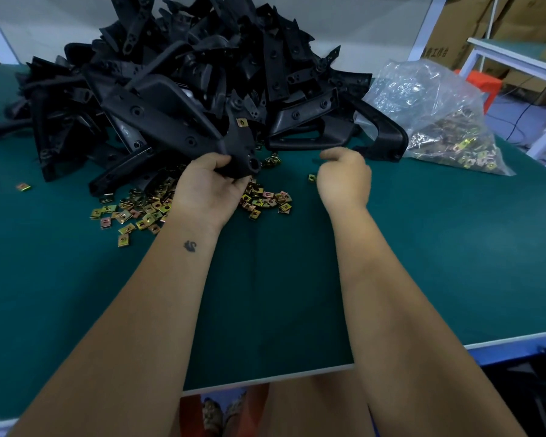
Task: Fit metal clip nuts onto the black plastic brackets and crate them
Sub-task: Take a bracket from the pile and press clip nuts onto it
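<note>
A wide workbench [423, 247] covered in dark green mat fills the view, with cardboard boxes [473, 23] stacked in the background on the right. At the far side of the bench lies a big heap of black plastic brackets [177, 74], and beside it on the right a clear plastic bag [438, 115] full of more clips.

The left hand [207, 181] grips one bracket [238, 149] at its thick lower end, fingers and thumb curled around it, just in front of the heap. One clip nut [242, 123] already sits on the upper tab of this bracket. The right hand [344, 178] hovers near, above the mat, its fingers curled loosely; I cannot tell if it pinches a clip, because the fingertips are turned away.

The bracket looks stiff and light, with a matte surface that should not slip. I judge the thick end is the good place to hold, since it leaves the thin tabs free for the clips. The loose clip nuts [145, 212] are small folded metal squares, yellow-gold with some pink tint, each with a hole in the middle. They lie scattered on the mat under and around the left hand. They are probably springy with sharp edges, so it is better to take one by its flat sides and push it onto the tab edge

No crate is visible here
</note>
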`<state>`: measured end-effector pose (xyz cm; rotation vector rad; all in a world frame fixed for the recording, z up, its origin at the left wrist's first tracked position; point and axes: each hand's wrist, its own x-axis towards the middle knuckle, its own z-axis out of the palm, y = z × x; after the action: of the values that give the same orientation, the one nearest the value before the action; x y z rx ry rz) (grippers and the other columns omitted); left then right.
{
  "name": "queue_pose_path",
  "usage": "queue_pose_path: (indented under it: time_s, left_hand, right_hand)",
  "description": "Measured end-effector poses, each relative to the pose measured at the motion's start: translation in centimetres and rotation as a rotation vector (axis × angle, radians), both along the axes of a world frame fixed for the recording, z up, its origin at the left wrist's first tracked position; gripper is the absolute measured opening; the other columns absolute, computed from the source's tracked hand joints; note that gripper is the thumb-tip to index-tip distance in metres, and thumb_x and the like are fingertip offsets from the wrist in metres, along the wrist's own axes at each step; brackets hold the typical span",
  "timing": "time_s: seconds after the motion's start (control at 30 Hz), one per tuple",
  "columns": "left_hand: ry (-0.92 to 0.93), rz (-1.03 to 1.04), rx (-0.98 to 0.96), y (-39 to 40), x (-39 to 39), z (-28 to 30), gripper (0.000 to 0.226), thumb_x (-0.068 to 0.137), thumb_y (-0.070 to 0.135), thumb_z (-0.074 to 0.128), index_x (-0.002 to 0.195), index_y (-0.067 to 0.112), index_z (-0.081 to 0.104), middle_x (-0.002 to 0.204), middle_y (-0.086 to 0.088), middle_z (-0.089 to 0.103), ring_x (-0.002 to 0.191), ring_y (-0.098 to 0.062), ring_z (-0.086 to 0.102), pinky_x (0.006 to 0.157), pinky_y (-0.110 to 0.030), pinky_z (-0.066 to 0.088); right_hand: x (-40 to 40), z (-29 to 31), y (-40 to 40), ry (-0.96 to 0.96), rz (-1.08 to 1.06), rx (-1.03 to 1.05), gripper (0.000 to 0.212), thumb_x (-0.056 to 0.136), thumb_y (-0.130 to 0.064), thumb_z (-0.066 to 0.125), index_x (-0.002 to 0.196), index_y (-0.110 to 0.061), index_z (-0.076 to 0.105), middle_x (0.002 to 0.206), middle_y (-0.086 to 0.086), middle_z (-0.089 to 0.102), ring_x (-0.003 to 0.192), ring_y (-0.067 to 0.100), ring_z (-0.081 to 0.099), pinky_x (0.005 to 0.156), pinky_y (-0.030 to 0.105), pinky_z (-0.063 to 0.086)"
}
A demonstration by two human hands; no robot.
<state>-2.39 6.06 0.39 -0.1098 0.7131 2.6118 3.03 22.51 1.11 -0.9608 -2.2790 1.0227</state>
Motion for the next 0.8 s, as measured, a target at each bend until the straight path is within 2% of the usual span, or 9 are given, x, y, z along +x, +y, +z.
queue_pose_path:
  time_s: [0.07, 0.13, 0.23, 0.33, 0.4, 0.5, 0.53, 0.7, 0.8]
  left_hand:
    - [0.013, 0.026, -0.008, 0.1, -0.1, -0.1, 0.036, 0.096, -0.011, 0.039, 0.127, 0.003, 0.053, 0.120, -0.018, 0.064, 0.105, -0.030, 0.064, 0.091, -0.043, 0.056]
    - [0.049, 0.039, -0.015, 0.1, -0.1, -0.1, 0.028, 0.097, -0.012, 0.041, 0.112, 0.005, 0.058, 0.107, -0.015, 0.069, 0.099, -0.027, 0.067, 0.083, -0.039, 0.059]
    - [0.102, 0.030, -0.017, 0.2, 0.3, 0.0, 0.024, 0.098, -0.010, 0.042, 0.095, 0.006, 0.059, 0.089, -0.011, 0.074, 0.089, -0.023, 0.071, 0.078, -0.034, 0.061]
    - [0.135, 0.011, -0.053, 0.2, 0.5, 0.1, 0.023, 0.101, -0.004, 0.043, 0.091, 0.011, 0.057, 0.086, -0.006, 0.074, 0.082, -0.018, 0.073, 0.072, -0.032, 0.061]
    - [0.153, 0.000, -0.109, 0.1, 0.6, 0.2, 0.021, 0.102, 0.001, 0.045, 0.091, 0.015, 0.056, 0.086, -0.002, 0.075, 0.078, -0.015, 0.074, 0.068, -0.031, 0.060]
    - [0.141, -0.005, -0.116, 0.0, 0.6, 0.2, 0.020, 0.101, 0.002, 0.047, 0.094, 0.017, 0.057, 0.087, -0.001, 0.075, 0.078, -0.015, 0.074, 0.066, -0.031, 0.059]
    - [0.133, -0.007, -0.112, 0.0, 0.6, 0.2, 0.020, 0.101, 0.002, 0.047, 0.094, 0.017, 0.057, 0.087, -0.001, 0.075, 0.078, -0.016, 0.073, 0.065, -0.031, 0.059]
    - [0.119, 0.001, -0.124, -0.1, 0.7, 0.3, 0.020, 0.101, 0.002, 0.046, 0.094, 0.016, 0.058, 0.090, -0.005, 0.073, 0.080, -0.019, 0.071, 0.063, -0.029, 0.059]
    - [0.107, 0.005, -0.138, 0.1, 0.8, 0.4, 0.019, 0.102, 0.001, 0.046, 0.094, 0.015, 0.057, 0.091, -0.008, 0.070, 0.078, -0.021, 0.070, 0.060, -0.028, 0.058]
  right_hand:
    - [0.1, -0.1, -0.3, -0.113, 0.044, 0.068, 0.042, 0.085, -0.010, 0.048, 0.119, -0.022, 0.069, 0.129, 0.007, 0.059, 0.123, 0.033, 0.044, 0.102, 0.037, 0.040]
    - [0.1, -0.2, -0.8, -0.164, 0.111, 0.161, 0.033, 0.084, -0.008, 0.053, 0.110, -0.013, 0.072, 0.124, 0.011, 0.059, 0.120, 0.034, 0.044, 0.099, 0.035, 0.040]
    - [-0.1, -0.5, -1.2, -0.138, 0.228, 0.229, 0.029, 0.085, -0.001, 0.056, 0.107, -0.007, 0.074, 0.119, 0.013, 0.065, 0.114, 0.032, 0.055, 0.091, 0.037, 0.050]
    - [-0.5, -0.8, -1.5, -0.079, 0.274, 0.223, 0.022, 0.090, -0.007, 0.062, 0.109, -0.012, 0.072, 0.115, 0.009, 0.065, 0.107, 0.027, 0.059, 0.084, 0.032, 0.050]
    - [-0.8, -1.0, -1.9, -0.004, 0.285, 0.190, 0.019, 0.091, -0.010, 0.063, 0.107, -0.015, 0.070, 0.111, 0.005, 0.063, 0.099, 0.021, 0.059, 0.080, 0.029, 0.049]
    - [-1.0, -1.0, -2.6, 0.176, 0.319, 0.045, 0.015, 0.089, -0.006, 0.065, 0.099, -0.014, 0.072, 0.084, -0.009, 0.061, 0.078, 0.006, 0.055, 0.069, 0.012, 0.043]
    - [-1.0, -0.9, -2.7, 0.234, 0.331, -0.019, 0.014, 0.088, -0.004, 0.065, 0.097, -0.013, 0.072, 0.078, -0.013, 0.059, 0.074, 0.002, 0.054, 0.068, 0.010, 0.043]
    - [-0.8, -0.4, -3.3, 0.425, 0.406, -0.234, 0.022, 0.084, 0.005, 0.068, 0.082, -0.017, 0.071, 0.076, -0.012, 0.064, 0.068, -0.007, 0.058, 0.071, 0.012, 0.047]
    - [-0.5, -0.1, -3.4, 0.483, 0.394, -0.354, 0.025, 0.086, 0.003, 0.067, 0.081, -0.021, 0.069, 0.077, -0.009, 0.066, 0.067, -0.009, 0.059, 0.067, 0.010, 0.046]
